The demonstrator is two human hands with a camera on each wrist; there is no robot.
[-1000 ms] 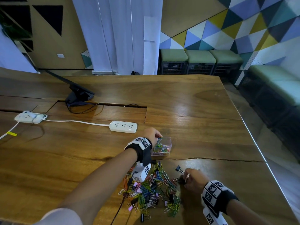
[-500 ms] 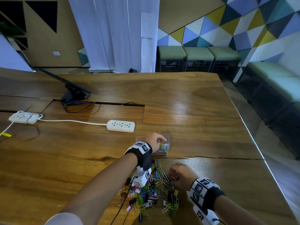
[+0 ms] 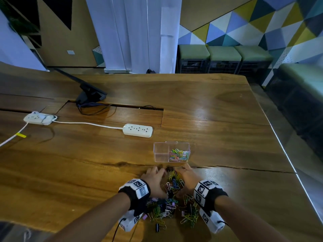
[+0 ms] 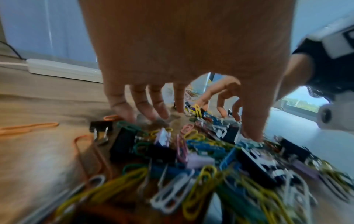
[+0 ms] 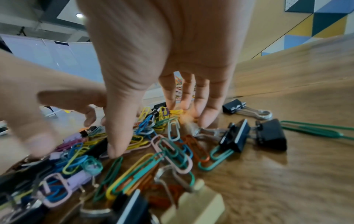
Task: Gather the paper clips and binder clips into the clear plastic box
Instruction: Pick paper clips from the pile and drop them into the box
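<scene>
Cupping my left hand [image 3: 154,179] and right hand [image 3: 186,179], fingers spread and gripping nothing, around the clip pile [image 3: 172,198] just short of the clear plastic box [image 3: 161,151], I risk tangled clips spilling mid-scoop.

Bare forearms, each with a banded wrist rig

Each wrist wears a black fabric band [image 3: 138,198] ringed with white square tiles printed with black-and-white fiducial markers [image 3: 203,190]. Beneath each band hangs a white camera housing [image 3: 211,221] bearing another marker; its round dark lens [image 4: 325,116] shows in the left wrist view. A thin black cable [image 3: 116,230] trails from the left housing. A pale sleeve edge [image 3: 26,233] shows at the lower left.
</scene>
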